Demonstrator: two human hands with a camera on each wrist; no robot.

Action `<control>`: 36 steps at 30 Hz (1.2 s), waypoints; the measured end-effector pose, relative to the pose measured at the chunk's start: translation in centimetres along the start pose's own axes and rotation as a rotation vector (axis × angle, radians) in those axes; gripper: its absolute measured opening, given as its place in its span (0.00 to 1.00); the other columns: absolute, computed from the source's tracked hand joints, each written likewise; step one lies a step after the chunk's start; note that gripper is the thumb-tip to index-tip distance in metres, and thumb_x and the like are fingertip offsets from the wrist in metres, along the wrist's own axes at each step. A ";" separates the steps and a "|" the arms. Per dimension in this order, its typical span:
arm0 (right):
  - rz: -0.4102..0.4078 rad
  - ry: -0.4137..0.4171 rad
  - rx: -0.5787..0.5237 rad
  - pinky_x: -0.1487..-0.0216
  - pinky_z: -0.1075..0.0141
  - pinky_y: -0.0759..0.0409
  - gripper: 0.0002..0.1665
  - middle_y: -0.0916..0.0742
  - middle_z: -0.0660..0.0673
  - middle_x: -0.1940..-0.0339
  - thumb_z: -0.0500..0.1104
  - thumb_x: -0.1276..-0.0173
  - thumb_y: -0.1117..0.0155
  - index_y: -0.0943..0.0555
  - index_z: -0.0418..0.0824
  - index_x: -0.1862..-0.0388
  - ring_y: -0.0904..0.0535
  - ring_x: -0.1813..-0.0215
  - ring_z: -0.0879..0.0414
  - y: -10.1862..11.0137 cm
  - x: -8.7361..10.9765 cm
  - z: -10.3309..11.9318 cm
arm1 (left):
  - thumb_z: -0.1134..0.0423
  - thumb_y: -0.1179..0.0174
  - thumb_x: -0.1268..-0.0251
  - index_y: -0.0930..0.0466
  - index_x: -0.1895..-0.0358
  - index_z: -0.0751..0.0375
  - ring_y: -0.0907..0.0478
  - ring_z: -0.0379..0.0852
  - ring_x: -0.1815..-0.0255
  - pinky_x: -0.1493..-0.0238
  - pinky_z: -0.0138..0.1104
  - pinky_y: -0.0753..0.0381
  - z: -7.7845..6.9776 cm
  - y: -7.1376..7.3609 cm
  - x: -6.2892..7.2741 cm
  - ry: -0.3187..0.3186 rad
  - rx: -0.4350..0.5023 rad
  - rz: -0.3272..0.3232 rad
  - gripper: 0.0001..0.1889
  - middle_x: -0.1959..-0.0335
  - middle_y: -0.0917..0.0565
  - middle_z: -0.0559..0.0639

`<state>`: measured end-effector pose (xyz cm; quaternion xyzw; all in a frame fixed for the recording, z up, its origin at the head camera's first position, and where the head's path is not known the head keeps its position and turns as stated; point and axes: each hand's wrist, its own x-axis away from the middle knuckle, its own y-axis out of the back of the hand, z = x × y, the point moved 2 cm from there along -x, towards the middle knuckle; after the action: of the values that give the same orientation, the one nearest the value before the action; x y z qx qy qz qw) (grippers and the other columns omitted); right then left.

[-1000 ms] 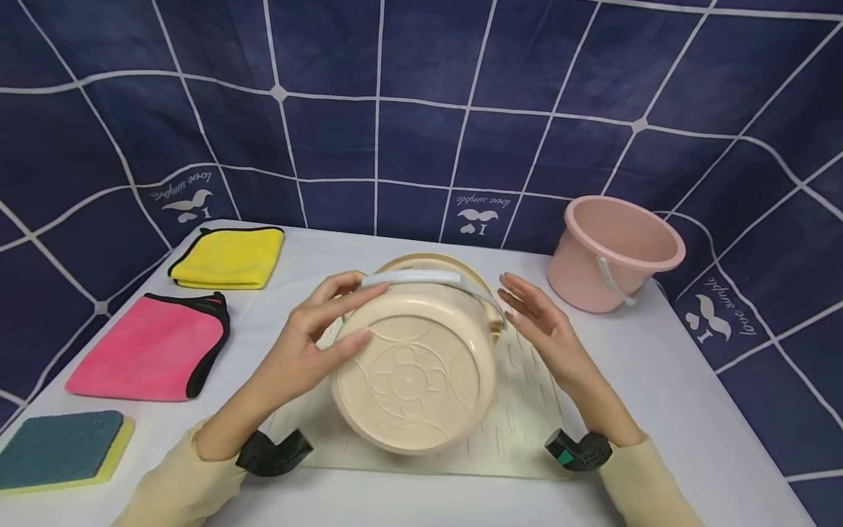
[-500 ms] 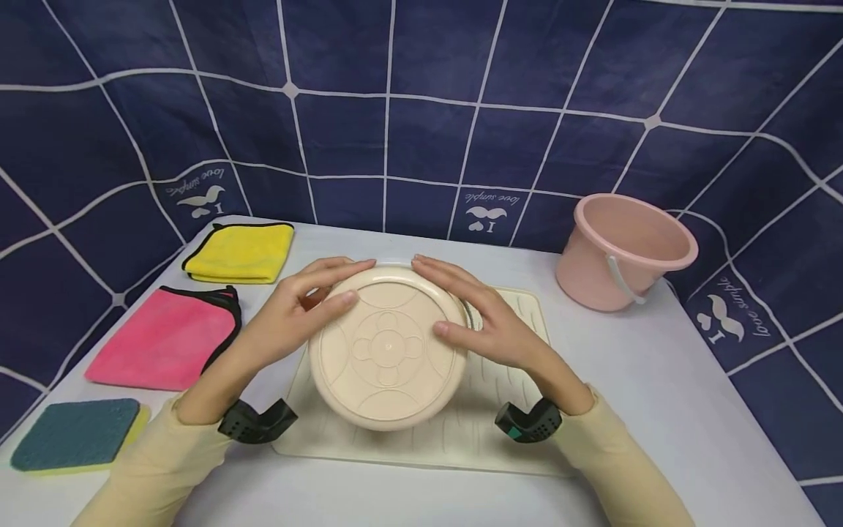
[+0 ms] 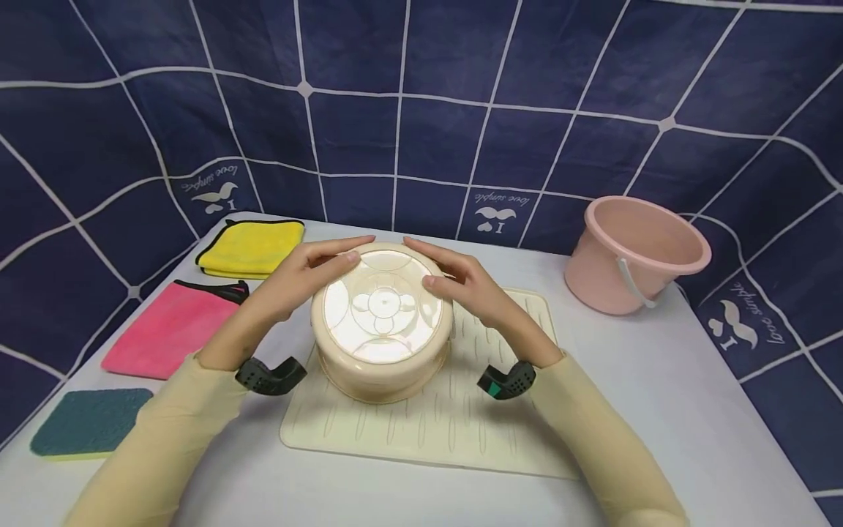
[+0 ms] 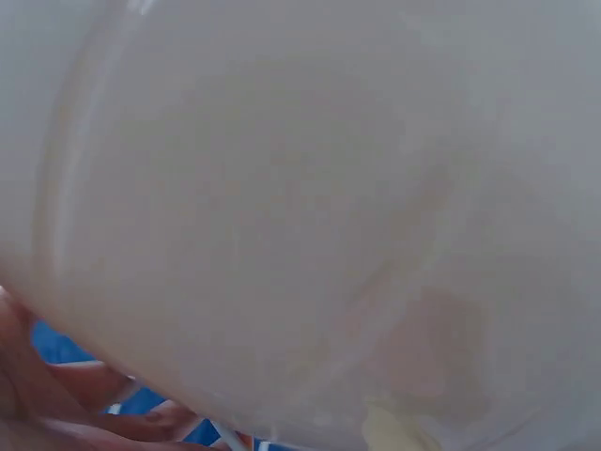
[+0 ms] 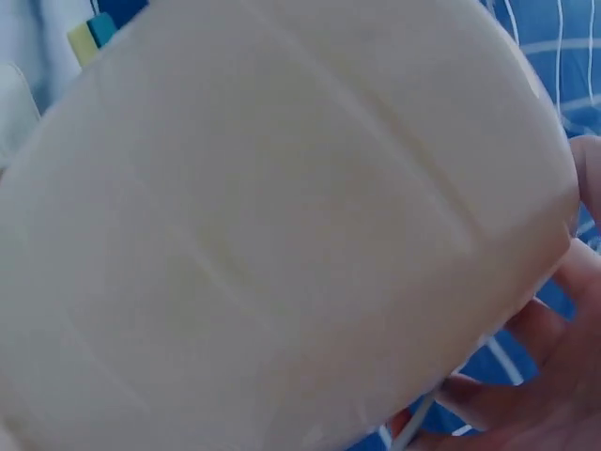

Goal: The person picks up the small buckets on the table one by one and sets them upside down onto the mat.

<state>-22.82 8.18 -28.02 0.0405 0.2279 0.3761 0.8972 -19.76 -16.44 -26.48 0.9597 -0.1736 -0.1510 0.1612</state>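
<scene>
A beige plastic bucket [image 3: 372, 351] is upside down in the head view, its flower-patterned base facing up and tilted slightly toward me. Its rim is low over a cream ribbed mat [image 3: 421, 435]. My left hand [image 3: 306, 274] grips the bucket's far left side, thumb on the base edge. On the far right side my right hand [image 3: 470, 285] holds it the same way, fingers over the back. The bucket wall [image 4: 282, 235] fills most of the left wrist view. In the right wrist view, fingers [image 5: 540, 334] curve along the bucket's edge, near its thin grey handle [image 5: 420, 413].
A pink bucket [image 3: 606, 274] with a white handle stands at the back right. Along the left side lie a folded yellow cloth [image 3: 253, 247], a pink cloth [image 3: 174, 329] and a green-and-yellow sponge [image 3: 92, 421]. A blue checked curtain [image 3: 369, 132] hangs behind the table.
My right hand has come in from the right and taken hold of the bucket. Both hands have tipped it base-up and lowered it toward the mat, slightly left.
</scene>
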 end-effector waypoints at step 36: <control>-0.141 -0.291 -0.259 0.33 0.56 0.45 0.39 0.38 0.38 0.29 0.60 0.24 0.73 0.45 0.34 0.27 0.43 0.30 0.50 2.0 -3.2 -8.7 | 0.54 0.51 0.28 0.34 0.33 0.64 0.36 0.49 0.36 0.41 0.45 0.33 6.4 2.7 -6.4 0.211 0.231 0.105 0.25 0.35 0.32 0.55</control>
<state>-29.92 6.53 -34.14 -0.0374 0.0479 0.3290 0.9424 -28.47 -18.00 -29.79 0.9720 -0.2219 -0.0197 0.0750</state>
